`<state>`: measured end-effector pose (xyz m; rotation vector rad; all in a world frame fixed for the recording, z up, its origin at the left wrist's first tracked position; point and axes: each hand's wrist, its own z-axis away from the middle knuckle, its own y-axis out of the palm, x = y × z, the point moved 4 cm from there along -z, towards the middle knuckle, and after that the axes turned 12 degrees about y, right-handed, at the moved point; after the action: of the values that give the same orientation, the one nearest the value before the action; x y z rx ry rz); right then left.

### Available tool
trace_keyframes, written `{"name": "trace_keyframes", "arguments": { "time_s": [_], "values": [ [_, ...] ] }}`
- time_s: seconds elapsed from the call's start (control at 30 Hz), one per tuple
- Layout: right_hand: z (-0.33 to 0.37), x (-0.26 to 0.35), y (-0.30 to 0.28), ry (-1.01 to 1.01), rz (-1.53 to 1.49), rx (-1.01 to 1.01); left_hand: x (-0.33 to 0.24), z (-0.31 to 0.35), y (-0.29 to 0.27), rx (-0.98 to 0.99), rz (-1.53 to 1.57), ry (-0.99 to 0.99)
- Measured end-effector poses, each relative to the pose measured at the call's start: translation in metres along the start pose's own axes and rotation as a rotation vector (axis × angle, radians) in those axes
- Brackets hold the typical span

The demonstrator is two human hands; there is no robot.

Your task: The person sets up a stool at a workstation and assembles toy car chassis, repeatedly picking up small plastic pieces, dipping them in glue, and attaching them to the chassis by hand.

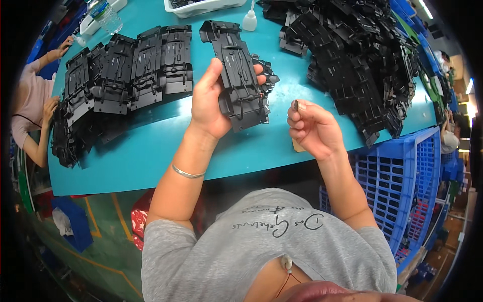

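A long black moulded plastic part, looking like a toy-car chassis [236,65], lies tilted across my left palm above the table. My left hand [207,103] grips it, thumb along its left edge and fingertips showing past the right edge. My right hand [317,128] is a little to the right, apart from the chassis. Its thumb and forefinger pinch a small dark piece [296,104], too small to name. Just behind the held chassis, partly hidden by it, is a small heap of little black parts [267,75] on the table.
The turquoise table [211,163] bears a row of similar chassis [146,65] at left and a big pile of them [347,65] at right. A white squeeze bottle [249,20], white tray [201,8] and clear bottle [105,17] stand behind. Blue crates [397,171] stand right; another person's hand [50,108] is left.
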<state>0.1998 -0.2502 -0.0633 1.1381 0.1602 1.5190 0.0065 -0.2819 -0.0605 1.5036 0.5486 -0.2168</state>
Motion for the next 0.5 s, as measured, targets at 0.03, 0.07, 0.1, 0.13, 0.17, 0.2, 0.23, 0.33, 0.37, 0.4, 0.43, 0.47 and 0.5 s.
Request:
{"name": "trace_keyframes", "arguments": {
  "time_s": [0.03,0.07,0.1,0.13,0.17,0.2,0.23,0.33,0.37,0.4,0.43,0.47,0.5],
  "values": [
    [0.0,-0.001,-0.001,0.011,-0.032,0.034,0.0,0.0,0.0,-0.011,-0.012,-0.004],
    [0.0,-0.001,0.0,0.022,-0.065,0.068,0.0,0.0,0.0,-0.01,-0.005,0.0],
    [0.0,0.0,0.0,0.024,-0.059,0.066,-0.001,0.0,0.001,-0.008,-0.006,-0.002],
    [0.0,0.0,0.0,0.025,-0.06,0.07,-0.001,0.0,0.0,-0.008,-0.01,-0.005],
    [0.0,0.0,0.001,0.025,-0.062,0.075,-0.001,0.0,0.0,-0.009,-0.008,-0.004],
    [0.0,0.0,0.001,0.027,-0.061,0.074,-0.001,0.0,0.0,-0.002,-0.009,-0.004],
    [0.0,0.0,0.002,0.028,-0.06,0.069,-0.001,0.0,-0.001,0.005,-0.013,-0.006],
    [-0.001,-0.001,0.001,0.016,-0.049,0.053,-0.001,0.001,0.001,-0.017,-0.021,0.003],
    [-0.001,-0.001,0.001,0.003,-0.036,0.043,-0.001,0.001,0.001,-0.022,-0.022,0.002],
    [-0.001,-0.002,0.003,0.008,-0.038,0.044,0.0,0.0,0.001,-0.024,-0.029,0.009],
    [0.001,0.0,0.007,-0.06,0.056,-0.023,-0.001,0.0,0.0,-0.033,-0.039,0.018],
    [0.003,0.001,0.01,-0.127,0.15,-0.088,-0.001,0.001,0.001,-0.043,-0.04,0.019],
    [0.005,0.004,0.011,-0.213,0.281,-0.12,0.0,0.0,0.002,-0.037,-0.047,0.024]
  ]
}}
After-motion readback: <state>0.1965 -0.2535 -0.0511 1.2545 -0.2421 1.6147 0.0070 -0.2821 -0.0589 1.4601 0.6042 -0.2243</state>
